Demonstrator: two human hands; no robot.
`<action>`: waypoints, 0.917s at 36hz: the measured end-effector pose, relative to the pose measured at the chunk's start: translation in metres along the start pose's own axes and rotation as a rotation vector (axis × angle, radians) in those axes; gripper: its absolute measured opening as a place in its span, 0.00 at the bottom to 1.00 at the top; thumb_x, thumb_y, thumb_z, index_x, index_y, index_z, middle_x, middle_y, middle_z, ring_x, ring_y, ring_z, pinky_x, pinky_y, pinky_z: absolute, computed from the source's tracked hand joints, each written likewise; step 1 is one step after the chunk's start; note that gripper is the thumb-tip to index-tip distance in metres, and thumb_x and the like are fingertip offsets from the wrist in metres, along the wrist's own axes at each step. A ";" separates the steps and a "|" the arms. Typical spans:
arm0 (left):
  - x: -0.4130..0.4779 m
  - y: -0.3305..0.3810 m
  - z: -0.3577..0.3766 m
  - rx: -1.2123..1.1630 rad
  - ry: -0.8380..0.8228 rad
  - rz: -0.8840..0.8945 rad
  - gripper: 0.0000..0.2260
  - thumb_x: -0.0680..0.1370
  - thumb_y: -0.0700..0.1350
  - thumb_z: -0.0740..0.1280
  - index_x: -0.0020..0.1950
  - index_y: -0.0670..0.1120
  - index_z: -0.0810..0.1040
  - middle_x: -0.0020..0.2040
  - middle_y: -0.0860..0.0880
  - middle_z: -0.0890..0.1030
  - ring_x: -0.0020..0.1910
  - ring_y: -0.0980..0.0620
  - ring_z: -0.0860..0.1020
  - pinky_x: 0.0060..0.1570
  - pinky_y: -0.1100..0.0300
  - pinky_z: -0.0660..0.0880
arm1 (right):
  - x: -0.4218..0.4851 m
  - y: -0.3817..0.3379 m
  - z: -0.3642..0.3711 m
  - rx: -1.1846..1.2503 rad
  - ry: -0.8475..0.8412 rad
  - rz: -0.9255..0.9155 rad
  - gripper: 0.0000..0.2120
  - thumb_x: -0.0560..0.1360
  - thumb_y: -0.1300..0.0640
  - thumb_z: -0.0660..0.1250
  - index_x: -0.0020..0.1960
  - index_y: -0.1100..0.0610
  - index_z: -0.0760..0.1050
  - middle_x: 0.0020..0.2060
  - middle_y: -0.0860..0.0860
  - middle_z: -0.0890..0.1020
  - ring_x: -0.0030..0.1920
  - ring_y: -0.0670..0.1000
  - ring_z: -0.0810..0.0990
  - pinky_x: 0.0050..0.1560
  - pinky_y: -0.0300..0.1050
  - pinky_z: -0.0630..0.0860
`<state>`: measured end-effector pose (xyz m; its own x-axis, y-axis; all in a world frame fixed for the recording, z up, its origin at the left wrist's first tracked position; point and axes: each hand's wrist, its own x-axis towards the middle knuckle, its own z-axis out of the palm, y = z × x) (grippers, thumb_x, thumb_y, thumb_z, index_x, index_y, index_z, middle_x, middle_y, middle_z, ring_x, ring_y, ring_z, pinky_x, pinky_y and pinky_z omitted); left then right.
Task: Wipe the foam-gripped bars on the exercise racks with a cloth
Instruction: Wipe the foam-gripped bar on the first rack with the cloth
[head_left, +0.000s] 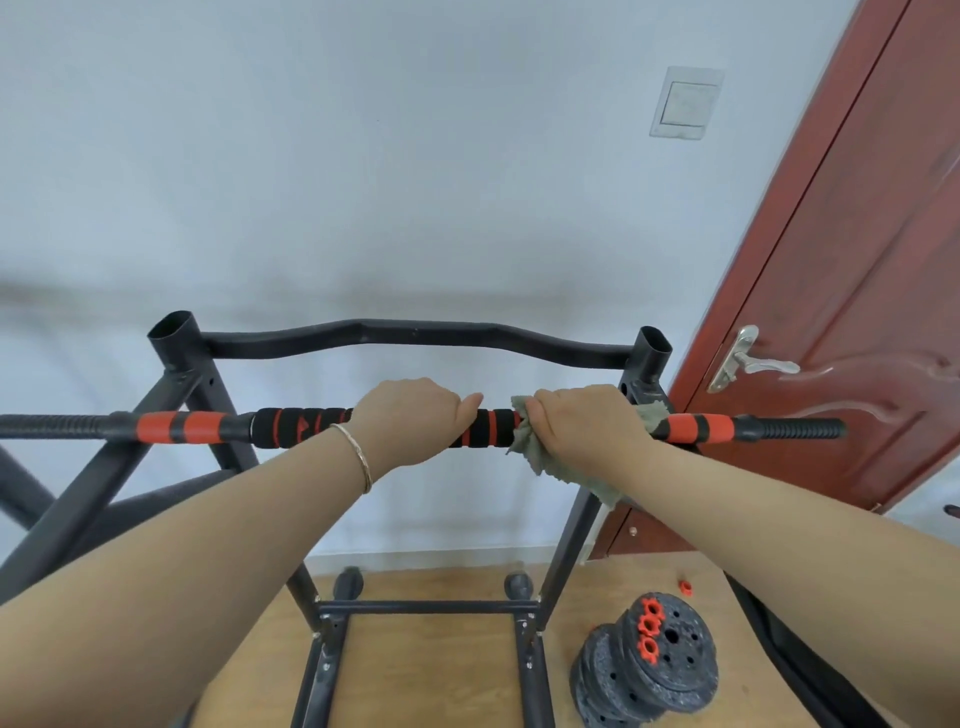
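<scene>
Altogether one bar (301, 423), one cloth (537, 457), two hands (410, 415) (587, 421).

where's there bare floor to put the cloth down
Bare wood floor inside the rack base, between its two lower legs. Right of the rack is crowded: stacked weight plates and a loose orange collar.

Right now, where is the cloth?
In the head view the cloth is right of centre, wrapped round the bar under the right hand, just right of the left hand.
</scene>
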<state>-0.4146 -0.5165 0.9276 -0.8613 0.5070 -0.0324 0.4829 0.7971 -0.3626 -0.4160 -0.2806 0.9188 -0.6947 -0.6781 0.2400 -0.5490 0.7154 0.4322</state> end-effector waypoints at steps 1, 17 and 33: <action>-0.003 0.002 -0.001 0.038 0.039 -0.016 0.19 0.80 0.46 0.61 0.68 0.50 0.57 0.38 0.49 0.69 0.36 0.46 0.75 0.30 0.55 0.71 | 0.003 0.000 -0.004 -0.036 -0.063 0.005 0.08 0.75 0.52 0.67 0.46 0.57 0.73 0.29 0.48 0.72 0.26 0.51 0.70 0.24 0.42 0.68; 0.010 0.000 -0.022 -0.571 -0.266 -0.262 0.28 0.81 0.63 0.44 0.48 0.46 0.76 0.35 0.50 0.83 0.33 0.51 0.83 0.47 0.55 0.76 | -0.011 -0.010 0.008 0.070 0.207 0.130 0.14 0.82 0.50 0.56 0.42 0.56 0.70 0.27 0.50 0.73 0.23 0.52 0.69 0.22 0.43 0.68; -0.015 0.021 0.006 0.025 0.215 -0.131 0.13 0.75 0.48 0.70 0.54 0.50 0.69 0.31 0.51 0.66 0.27 0.50 0.70 0.24 0.62 0.66 | 0.017 0.005 -0.015 0.066 -0.289 0.029 0.03 0.81 0.59 0.55 0.51 0.58 0.66 0.35 0.51 0.70 0.39 0.55 0.74 0.36 0.49 0.74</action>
<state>-0.3928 -0.5097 0.9148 -0.8617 0.4599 0.2142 0.3628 0.8537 -0.3735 -0.4232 -0.2914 0.9382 -0.8088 -0.5879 -0.0106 -0.5496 0.7494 0.3692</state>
